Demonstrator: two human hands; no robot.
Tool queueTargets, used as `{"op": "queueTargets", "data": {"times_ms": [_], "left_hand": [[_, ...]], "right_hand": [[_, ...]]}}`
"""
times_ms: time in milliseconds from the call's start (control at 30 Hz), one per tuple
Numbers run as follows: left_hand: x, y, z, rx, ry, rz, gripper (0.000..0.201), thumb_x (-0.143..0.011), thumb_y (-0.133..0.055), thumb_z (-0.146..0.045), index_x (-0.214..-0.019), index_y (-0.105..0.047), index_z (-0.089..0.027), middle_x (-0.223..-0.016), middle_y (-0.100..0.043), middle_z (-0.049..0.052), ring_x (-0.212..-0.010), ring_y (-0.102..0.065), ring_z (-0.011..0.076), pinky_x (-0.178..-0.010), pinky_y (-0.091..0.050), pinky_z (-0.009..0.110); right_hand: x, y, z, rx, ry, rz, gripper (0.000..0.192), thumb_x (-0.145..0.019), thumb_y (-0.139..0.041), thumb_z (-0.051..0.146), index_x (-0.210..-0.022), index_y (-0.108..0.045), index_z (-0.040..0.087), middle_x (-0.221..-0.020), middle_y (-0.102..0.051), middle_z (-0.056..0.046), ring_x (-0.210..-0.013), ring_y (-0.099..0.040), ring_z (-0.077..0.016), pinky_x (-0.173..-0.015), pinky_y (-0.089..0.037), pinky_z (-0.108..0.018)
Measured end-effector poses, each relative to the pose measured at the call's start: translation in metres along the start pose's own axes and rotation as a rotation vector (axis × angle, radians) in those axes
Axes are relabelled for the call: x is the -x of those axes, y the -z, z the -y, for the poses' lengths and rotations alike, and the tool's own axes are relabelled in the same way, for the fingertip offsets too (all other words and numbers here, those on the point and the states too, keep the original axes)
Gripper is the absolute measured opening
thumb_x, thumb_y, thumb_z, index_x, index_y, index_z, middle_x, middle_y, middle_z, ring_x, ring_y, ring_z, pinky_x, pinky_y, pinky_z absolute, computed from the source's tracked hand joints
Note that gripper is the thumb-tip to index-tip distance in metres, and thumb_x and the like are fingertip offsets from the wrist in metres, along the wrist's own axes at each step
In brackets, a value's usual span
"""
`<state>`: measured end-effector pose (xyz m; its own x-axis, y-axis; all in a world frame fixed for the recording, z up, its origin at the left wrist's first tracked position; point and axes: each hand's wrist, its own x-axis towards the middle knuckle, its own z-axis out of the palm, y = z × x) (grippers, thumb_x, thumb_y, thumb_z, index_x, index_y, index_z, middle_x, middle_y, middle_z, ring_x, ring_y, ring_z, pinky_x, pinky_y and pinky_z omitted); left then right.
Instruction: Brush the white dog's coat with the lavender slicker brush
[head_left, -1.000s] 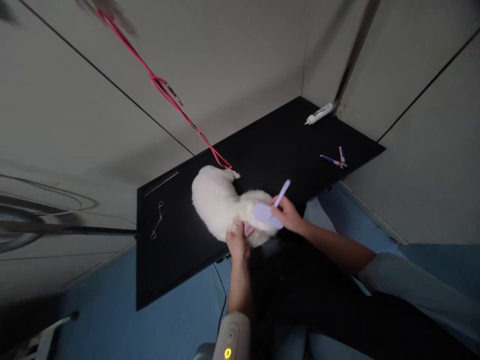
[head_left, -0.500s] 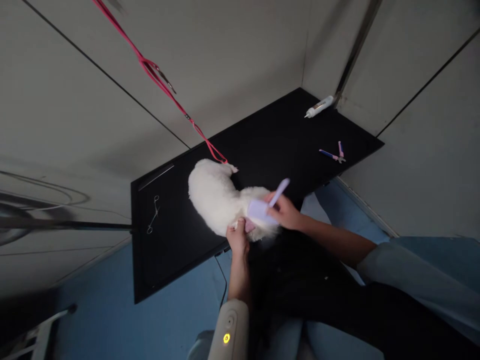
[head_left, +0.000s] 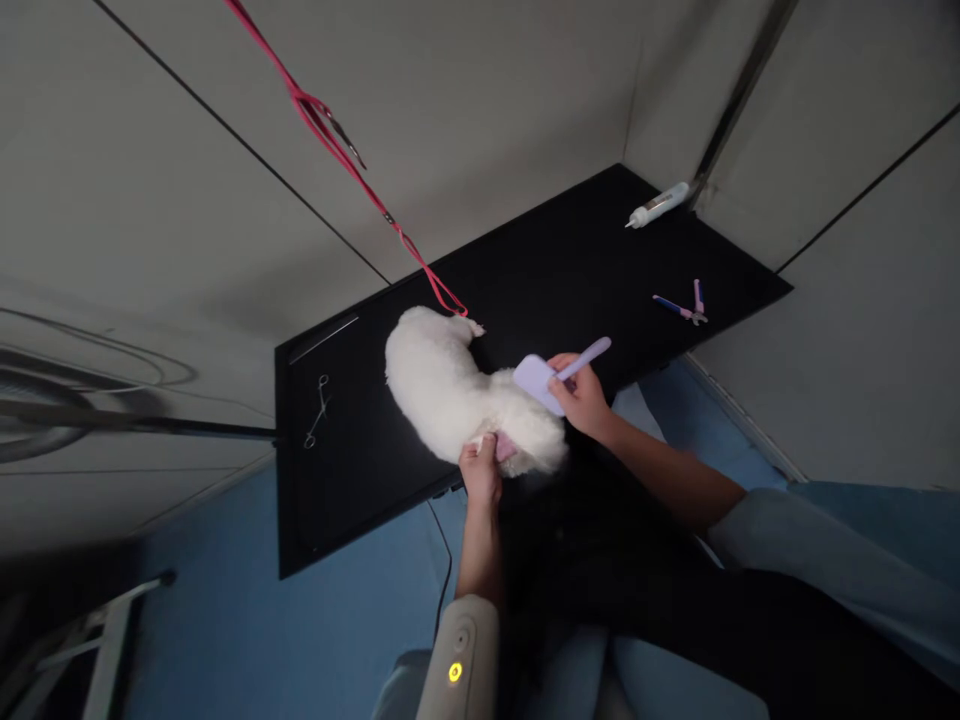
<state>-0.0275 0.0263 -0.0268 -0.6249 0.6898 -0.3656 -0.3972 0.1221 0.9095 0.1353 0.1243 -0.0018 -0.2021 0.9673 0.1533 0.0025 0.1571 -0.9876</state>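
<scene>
A white fluffy dog point(head_left: 442, 385) lies curled on a black grooming table point(head_left: 555, 270). My left hand point(head_left: 481, 468) is closed, thumb on top, pinching the dog's ear point(head_left: 504, 447), whose pink inner side shows. In my right hand point(head_left: 583, 400) is a lilac slicker brush point(head_left: 538, 380), its handle pointing up and to the right. The brush head is over the fur of the dog's head, on the right; whether it touches I cannot tell. The dog's face is not visible.
A pink leash loop point(head_left: 442, 290) hangs down by the dog's far side. Scissors point(head_left: 318, 412) and a thin metal comb point(head_left: 324, 340) lie at the left. Nail clippers point(head_left: 690, 312) and a white bottle point(head_left: 658, 206) are at the right. A dark post point(head_left: 739, 95) stands behind the bottle.
The brush has moved up and away from the ear, and its blur is gone. My left hand keeps its pinch on the ear. The whole view has shifted slightly.
</scene>
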Motion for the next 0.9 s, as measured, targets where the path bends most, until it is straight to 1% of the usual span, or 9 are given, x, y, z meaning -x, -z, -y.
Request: {"op": "queueTargets", "data": {"times_ms": [100, 133, 233, 267, 400, 500, 667, 767, 900], "left_hand": [[0.0, 0.002, 0.001, -0.034, 0.008, 0.036, 0.037, -0.06, -0.081, -0.047, -0.064, -0.065, -0.014, -0.058, -0.063, 0.0, -0.052, -0.057, 0.0122, -0.055, -0.048, 0.025], [0.0, 0.002, 0.001, -0.035, 0.003, 0.038, 0.037, -0.06, -0.081, -0.047, -0.066, -0.066, -0.014, -0.06, -0.065, 0.001, -0.053, -0.058, 0.0128, -0.056, -0.049, 0.025], [0.002, 0.0, 0.0, -0.012, -0.006, 0.035, 0.039, -0.058, -0.082, -0.046, -0.074, -0.07, -0.013, -0.069, -0.071, 0.004, -0.059, -0.062, 0.0145, -0.061, -0.052, 0.027], [0.002, 0.0, 0.0, -0.01, 0.001, 0.043, 0.039, -0.058, -0.082, -0.046, -0.074, -0.07, -0.012, -0.069, -0.071, 0.004, -0.059, -0.062, 0.0145, -0.061, -0.052, 0.027], [0.002, 0.0, 0.002, -0.023, 0.011, 0.055, 0.035, -0.06, -0.079, -0.045, -0.067, -0.066, -0.014, -0.062, -0.066, 0.002, -0.054, -0.059, 0.0129, -0.058, -0.049, 0.025], [0.002, 0.0, 0.004, -0.013, 0.002, 0.01, 0.034, -0.063, -0.077, -0.046, -0.069, -0.064, -0.014, -0.061, -0.064, 0.001, -0.054, -0.058, 0.0124, -0.058, -0.05, 0.026], [0.004, -0.001, 0.003, -0.03, -0.009, 0.002, 0.041, -0.066, -0.073, -0.051, -0.057, -0.052, -0.017, -0.048, -0.052, -0.005, -0.042, -0.045, 0.0075, -0.047, -0.041, 0.021], [0.004, -0.003, 0.002, -0.036, -0.027, -0.038, 0.044, -0.068, -0.071, -0.05, -0.053, -0.044, -0.019, -0.043, -0.042, -0.008, -0.039, -0.036, 0.0055, -0.044, -0.033, 0.019], [0.003, -0.004, 0.004, 0.014, -0.03, -0.042, 0.039, -0.068, -0.069, -0.051, -0.061, -0.05, -0.018, -0.052, -0.051, -0.005, -0.047, -0.044, 0.0076, -0.05, -0.038, 0.021]], "right_hand": [[0.002, -0.002, -0.001, -0.028, -0.056, 0.267, 0.022, -0.078, -0.065, 0.033, -0.097, -0.058, 0.022, -0.09, -0.065, -0.003, -0.078, -0.062, -0.0177, -0.071, -0.052, -0.032], [0.002, -0.002, -0.001, -0.019, -0.086, 0.261, 0.021, -0.079, -0.064, 0.033, -0.095, -0.058, 0.022, -0.086, -0.064, -0.002, -0.075, -0.061, -0.0172, -0.07, -0.052, -0.032], [-0.001, -0.002, -0.001, -0.004, -0.067, 0.025, 0.022, -0.081, -0.061, 0.033, -0.099, -0.056, 0.022, -0.092, -0.064, -0.003, -0.079, -0.061, -0.0175, -0.075, -0.052, -0.034], [-0.003, -0.002, -0.001, -0.018, -0.044, 0.03, 0.023, -0.081, -0.062, 0.034, -0.101, -0.056, 0.022, -0.095, -0.064, -0.004, -0.081, -0.061, -0.0178, -0.076, -0.052, -0.034], [-0.01, -0.005, -0.001, -0.066, -0.096, 0.298, 0.02, -0.08, -0.065, 0.035, -0.093, -0.057, 0.022, -0.085, -0.062, -0.002, -0.075, -0.06, -0.017, -0.07, -0.052, -0.032], [-0.017, -0.007, 0.0, -0.073, -0.093, 0.135, 0.021, -0.082, -0.063, 0.036, -0.096, -0.055, 0.023, -0.085, -0.061, -0.001, -0.075, -0.06, -0.0159, -0.071, -0.052, -0.032], [-0.021, -0.011, 0.003, -0.079, -0.106, 0.342, 0.018, -0.079, -0.066, 0.033, -0.09, -0.056, 0.023, -0.079, -0.061, 0.0, -0.07, -0.06, -0.0159, -0.065, -0.052, -0.03], [-0.026, -0.013, 0.005, -0.06, -0.081, 0.163, 0.018, -0.081, -0.063, 0.033, -0.094, -0.056, 0.023, -0.084, -0.061, 0.0, -0.074, -0.061, -0.0158, -0.069, -0.053, -0.032], [-0.035, -0.017, 0.01, -0.026, -0.051, 0.456, 0.017, -0.077, -0.069, 0.029, -0.09, -0.06, 0.022, -0.083, -0.063, 0.0, -0.073, -0.062, -0.0157, -0.069, -0.053, -0.031]]}}
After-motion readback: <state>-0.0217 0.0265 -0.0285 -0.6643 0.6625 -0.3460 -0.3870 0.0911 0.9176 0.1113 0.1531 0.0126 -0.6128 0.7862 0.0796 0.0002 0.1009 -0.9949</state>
